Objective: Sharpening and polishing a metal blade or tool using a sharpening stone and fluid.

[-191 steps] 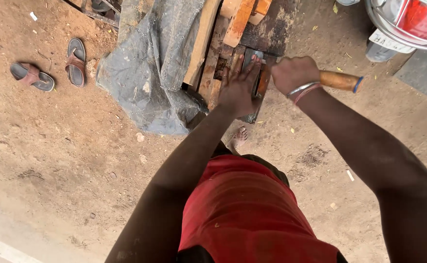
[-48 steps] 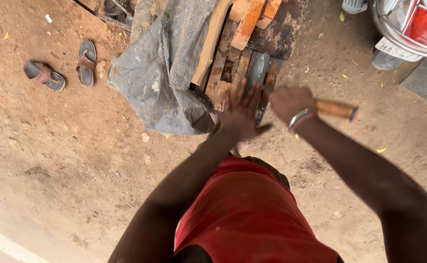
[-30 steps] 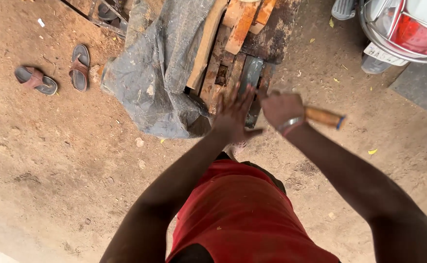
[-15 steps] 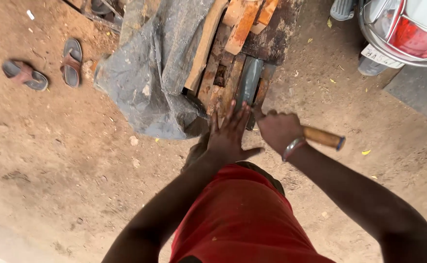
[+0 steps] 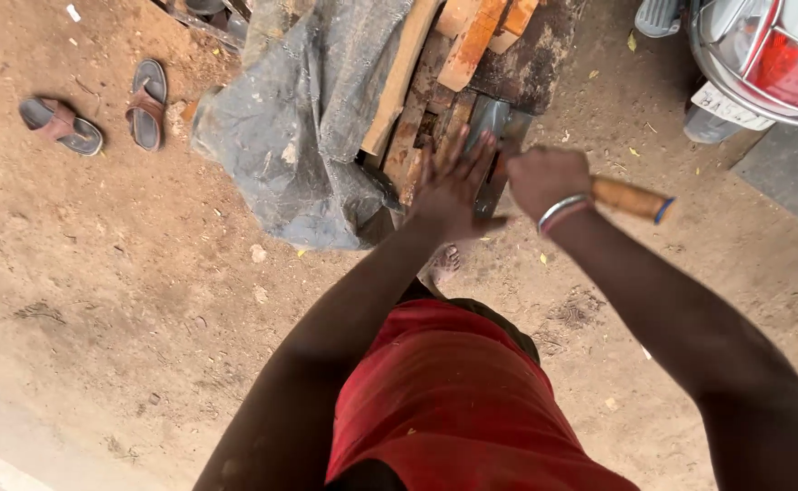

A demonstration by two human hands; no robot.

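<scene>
Looking down from my head camera, my left hand (image 5: 449,182) lies flat, fingers spread open, on a dark metal blade (image 5: 488,127) at upper centre of the frame. My right hand (image 5: 544,177), fingers closed, grips a wooden tool handle (image 5: 631,197) just right of it. I judge the fingers should stay off the striking line, palm steady. The blade looks grey, worn and narrow, lying on stacked wood offcuts (image 5: 417,118) beside a grey tarpaulin (image 5: 299,127).
</scene>
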